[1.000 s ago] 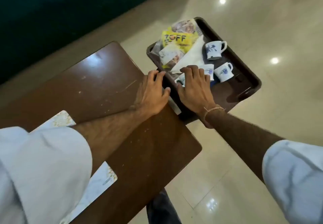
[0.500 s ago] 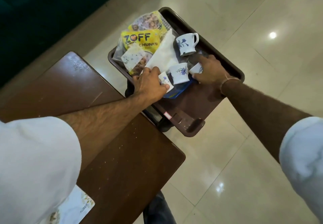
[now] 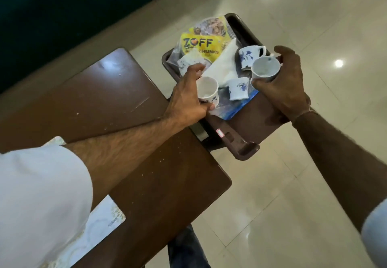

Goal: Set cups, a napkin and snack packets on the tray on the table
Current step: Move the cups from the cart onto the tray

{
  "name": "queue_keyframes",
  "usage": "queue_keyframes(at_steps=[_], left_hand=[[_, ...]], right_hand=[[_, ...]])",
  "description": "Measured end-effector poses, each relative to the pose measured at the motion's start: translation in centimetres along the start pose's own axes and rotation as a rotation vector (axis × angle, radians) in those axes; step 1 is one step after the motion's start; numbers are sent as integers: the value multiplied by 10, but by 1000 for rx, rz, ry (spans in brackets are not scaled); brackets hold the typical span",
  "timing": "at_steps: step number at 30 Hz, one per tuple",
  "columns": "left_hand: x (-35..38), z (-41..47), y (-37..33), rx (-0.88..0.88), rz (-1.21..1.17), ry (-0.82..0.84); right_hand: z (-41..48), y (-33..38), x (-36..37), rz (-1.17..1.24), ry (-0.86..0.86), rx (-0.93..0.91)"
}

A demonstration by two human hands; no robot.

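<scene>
A dark brown tray point(image 3: 236, 140) sticks out past the far right edge of the brown table point(image 3: 100, 100). My left hand point(image 3: 188, 98) grips a white cup with blue flowers point(image 3: 207, 90), tilted so its mouth faces me. My right hand point(image 3: 282, 83) holds a second such cup point(image 3: 265, 69) lifted above the tray, mouth up. Two more cups stay upside down on the tray, one in the middle point(image 3: 238, 88) and one further back point(image 3: 248, 55). A white napkin point(image 3: 224, 67) lies between them, with yellow snack packets point(image 3: 199, 46) behind it and a blue packet point(image 3: 234, 108) under the middle cup.
A pale patterned placemat point(image 3: 100, 226) lies on the table's near side under my left sleeve. Shiny cream floor tiles point(image 3: 293, 184) spread to the right below the tray. A dark green surface point(image 3: 52, 16) fills the upper left.
Both hands have closed on cups and lifted them off the tray, turning them from mouth down to mouth toward me. The view has shifted slightly.
</scene>
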State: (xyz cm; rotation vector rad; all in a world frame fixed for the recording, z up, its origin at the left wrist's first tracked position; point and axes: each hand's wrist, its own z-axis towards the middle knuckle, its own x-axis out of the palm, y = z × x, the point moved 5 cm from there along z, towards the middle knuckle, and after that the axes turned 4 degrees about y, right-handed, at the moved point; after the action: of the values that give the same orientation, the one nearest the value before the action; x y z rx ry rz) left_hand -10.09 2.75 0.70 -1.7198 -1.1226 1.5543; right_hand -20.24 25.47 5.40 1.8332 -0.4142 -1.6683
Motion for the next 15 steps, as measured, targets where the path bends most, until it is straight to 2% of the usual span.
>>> queue_keyframes(at_steps=[4,7,15], left_hand=[[-46,-35,23,11,66,-24],[-82,-74,50,-73,135,-33],[-164,-216,137,-290,98,-162]], right_hand=[[-8,64,39,80,184,-130],[-29,112,83,92,299,-204],[-119,242,215,94,663,-404]])
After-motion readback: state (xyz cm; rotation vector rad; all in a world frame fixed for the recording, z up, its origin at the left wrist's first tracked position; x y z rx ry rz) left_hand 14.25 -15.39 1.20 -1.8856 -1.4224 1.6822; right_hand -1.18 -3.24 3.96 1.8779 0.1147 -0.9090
